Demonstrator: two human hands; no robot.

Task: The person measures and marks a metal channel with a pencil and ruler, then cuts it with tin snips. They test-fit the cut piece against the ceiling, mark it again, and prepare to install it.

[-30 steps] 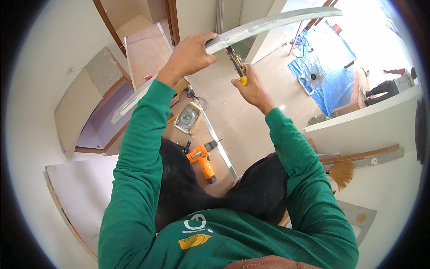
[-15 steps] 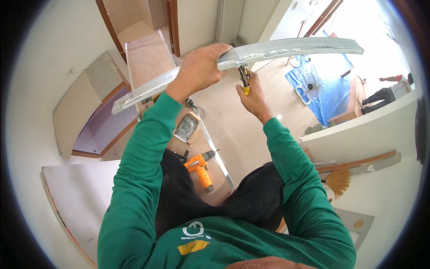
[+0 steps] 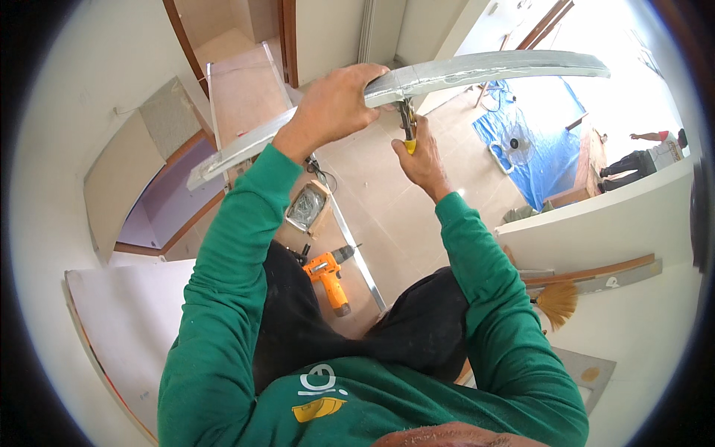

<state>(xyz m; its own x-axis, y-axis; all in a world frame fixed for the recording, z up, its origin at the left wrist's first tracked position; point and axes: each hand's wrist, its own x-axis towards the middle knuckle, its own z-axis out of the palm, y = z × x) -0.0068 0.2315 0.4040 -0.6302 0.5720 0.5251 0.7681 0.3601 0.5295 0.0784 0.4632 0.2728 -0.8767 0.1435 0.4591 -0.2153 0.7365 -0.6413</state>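
Note:
A long, slightly curved metal channel is held up in front of me, its galvanized surface smeared with whitish streaks. My left hand is closed round it left of the middle, thumb along the near side. Under the channel, just right of that grip, my right hand is closed on yellow-handled snips. Their dark jaws point up and meet the channel's lower edge; whether they bite into the metal cannot be made out.
On the floor between my legs lies an orange cordless drill beside a metal strip. A box of screws stands farther on. At right are a fan on a blue tarp, a broom and a distant person.
The channel's right part has risen a little, and the snips with my right hand have shifted slightly upward. Both hands keep their grips.

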